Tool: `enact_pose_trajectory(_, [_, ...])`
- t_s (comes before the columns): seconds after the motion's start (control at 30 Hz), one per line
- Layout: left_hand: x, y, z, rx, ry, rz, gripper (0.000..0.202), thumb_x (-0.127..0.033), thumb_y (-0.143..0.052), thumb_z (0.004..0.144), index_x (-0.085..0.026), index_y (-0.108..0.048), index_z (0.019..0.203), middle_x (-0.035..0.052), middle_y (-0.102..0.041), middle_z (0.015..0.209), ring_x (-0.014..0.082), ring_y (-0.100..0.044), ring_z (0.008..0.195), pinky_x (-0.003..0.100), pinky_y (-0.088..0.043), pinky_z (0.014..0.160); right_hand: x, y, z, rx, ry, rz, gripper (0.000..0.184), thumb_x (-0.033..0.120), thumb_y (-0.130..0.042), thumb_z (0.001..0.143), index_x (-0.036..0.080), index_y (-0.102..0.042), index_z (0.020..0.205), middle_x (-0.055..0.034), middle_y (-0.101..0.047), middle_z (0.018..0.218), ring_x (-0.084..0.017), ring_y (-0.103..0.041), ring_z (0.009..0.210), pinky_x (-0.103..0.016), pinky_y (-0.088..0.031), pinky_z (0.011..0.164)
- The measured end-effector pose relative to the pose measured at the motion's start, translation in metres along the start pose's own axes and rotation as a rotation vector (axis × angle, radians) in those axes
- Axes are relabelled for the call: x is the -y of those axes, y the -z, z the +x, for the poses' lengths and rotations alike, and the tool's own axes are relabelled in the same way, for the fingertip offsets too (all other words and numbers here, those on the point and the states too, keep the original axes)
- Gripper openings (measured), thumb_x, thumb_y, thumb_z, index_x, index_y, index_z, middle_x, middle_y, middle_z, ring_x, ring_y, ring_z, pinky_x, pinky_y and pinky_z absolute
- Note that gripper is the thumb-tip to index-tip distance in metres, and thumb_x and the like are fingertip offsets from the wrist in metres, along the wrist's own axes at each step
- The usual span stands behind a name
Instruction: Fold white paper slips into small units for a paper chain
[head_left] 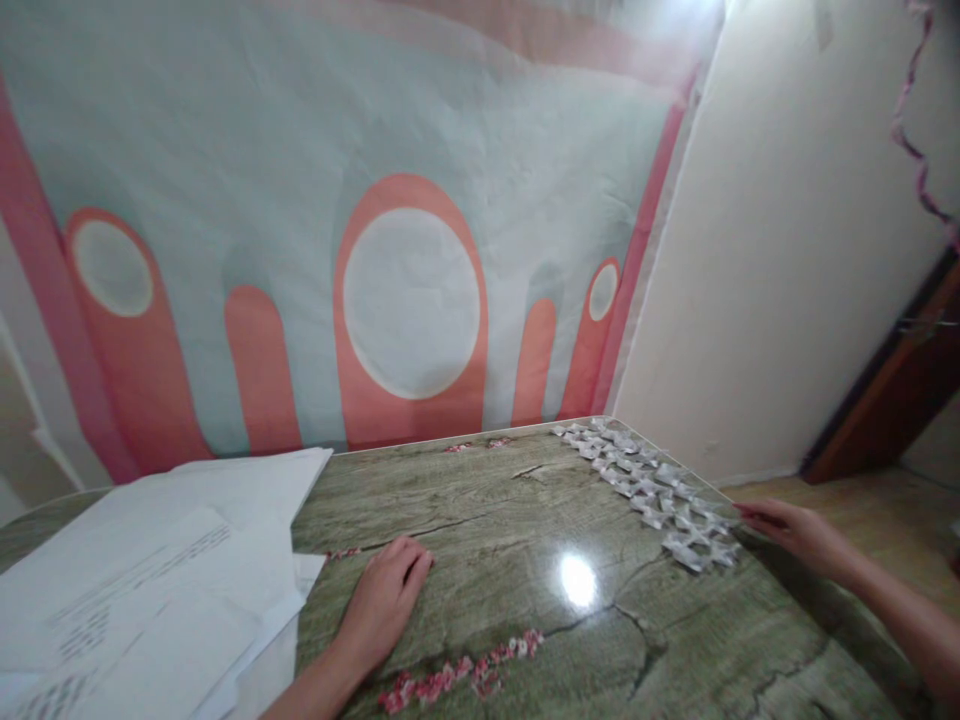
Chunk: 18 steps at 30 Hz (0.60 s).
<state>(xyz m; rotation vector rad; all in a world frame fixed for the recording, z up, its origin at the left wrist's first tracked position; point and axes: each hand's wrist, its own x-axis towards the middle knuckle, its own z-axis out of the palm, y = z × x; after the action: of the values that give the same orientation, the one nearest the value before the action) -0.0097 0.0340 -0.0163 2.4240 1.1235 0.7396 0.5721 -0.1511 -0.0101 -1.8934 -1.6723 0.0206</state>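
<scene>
My left hand (390, 585) rests on the table (495, 540), fingers curled down and pressed together. It lies just right of a pile of white paper sheets (202, 520), some with printed lines, and nothing shows in it. At the table's right edge is my right hand (795, 530), its fingers drawn together to a point. Whatever they may pinch is too small to make out. Beside those fingertips, several small folded grey-white paper pieces (682, 510) form rows along the edge towards the far corner.
The glossy wood-pattern tabletop carries printed pink flowers (465, 675) and a bright light reflection (577, 580). A backdrop (412, 300) with coral arches hangs behind it. On the right are a pale wall (720, 300), a brown door (892, 380) and a twisted pink garland (911, 130).
</scene>
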Motion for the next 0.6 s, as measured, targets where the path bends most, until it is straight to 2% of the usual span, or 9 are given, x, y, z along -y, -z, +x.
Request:
enact_pose_trajectory(0.13, [0.0,-0.002,-0.001,-0.012,-0.003,0.011,0.033,-0.035,-0.032,0.094,-0.02,-0.058,0.08,0.0047,-0.057,0.086,0.0206,-0.053,0.085,0.033,-0.041,0.08,0.022,0.002,0.007,-0.085,0.084,-0.075,0.029,0.042,-0.053,0.083,0.02,-0.07,0.094,-0.0093,-0.071,0.091,-0.024,-0.068,0.078,-0.028,-0.05,0.067])
enact_pose_trajectory(0.2, [-0.004,-0.002,-0.002,-0.013,-0.003,0.028,0.032,-0.033,-0.032,0.094,-0.019,-0.058,0.08,0.0048,-0.057,0.086,0.0201,-0.053,0.086,0.033,-0.041,0.08,0.048,-0.009,0.013,-0.119,0.167,-0.153,0.025,0.037,-0.052,0.085,0.022,-0.067,0.099,-0.0101,-0.069,0.096,-0.023,-0.067,0.08,-0.029,-0.05,0.069])
enact_pose_trajectory(0.27, [-0.011,0.001,-0.005,-0.002,-0.003,0.066,0.03,-0.03,-0.033,0.094,-0.019,-0.058,0.081,0.0051,-0.057,0.087,0.0198,-0.053,0.087,0.033,-0.041,0.082,0.085,-0.029,0.019,-0.112,0.299,-0.201,0.025,0.031,-0.049,0.088,0.025,-0.064,0.107,-0.0095,-0.067,0.101,-0.022,-0.066,0.087,-0.029,-0.051,0.074])
enact_pose_trajectory(0.37, [-0.027,0.012,-0.015,0.107,-0.039,0.153,0.015,-0.026,-0.046,0.089,-0.019,-0.058,0.092,0.0054,-0.058,0.097,0.0204,-0.053,0.095,0.033,-0.041,0.087,0.151,-0.072,0.022,-0.001,0.548,-0.183,0.027,0.035,-0.049,0.088,0.027,-0.062,0.111,-0.0082,-0.067,0.102,-0.023,-0.066,0.089,-0.03,-0.054,0.074])
enact_pose_trajectory(0.47, [-0.038,0.028,-0.032,0.205,-0.051,0.218,0.029,-0.024,-0.057,0.081,-0.019,-0.053,0.109,0.0064,-0.055,0.113,0.0216,-0.052,0.103,0.033,-0.041,0.092,0.219,-0.114,0.017,0.207,0.701,-0.13,0.027,0.031,-0.049,0.089,0.03,-0.059,0.114,-0.0046,-0.067,0.101,-0.02,-0.066,0.085,-0.029,-0.055,0.072])
enact_pose_trajectory(0.53, [-0.039,0.041,-0.048,0.183,-0.019,0.256,0.034,-0.024,-0.057,0.081,-0.021,-0.05,0.115,0.0066,-0.053,0.119,0.0223,-0.05,0.109,0.035,-0.039,0.096,0.259,-0.136,0.014,0.295,0.781,-0.061,0.024,0.028,-0.049,0.089,0.03,-0.062,0.109,-0.0034,-0.068,0.095,-0.018,-0.066,0.081,-0.027,-0.054,0.07])
enact_pose_trajectory(0.6, [-0.031,0.055,-0.066,0.143,0.045,0.305,0.036,-0.023,-0.056,0.082,-0.021,-0.049,0.117,0.0067,-0.052,0.124,0.0225,-0.048,0.113,0.035,-0.037,0.099,0.291,-0.153,0.012,0.372,0.824,0.014,0.022,0.026,-0.05,0.089,0.03,-0.063,0.106,-0.0019,-0.068,0.09,-0.016,-0.065,0.076,-0.025,-0.054,0.068])
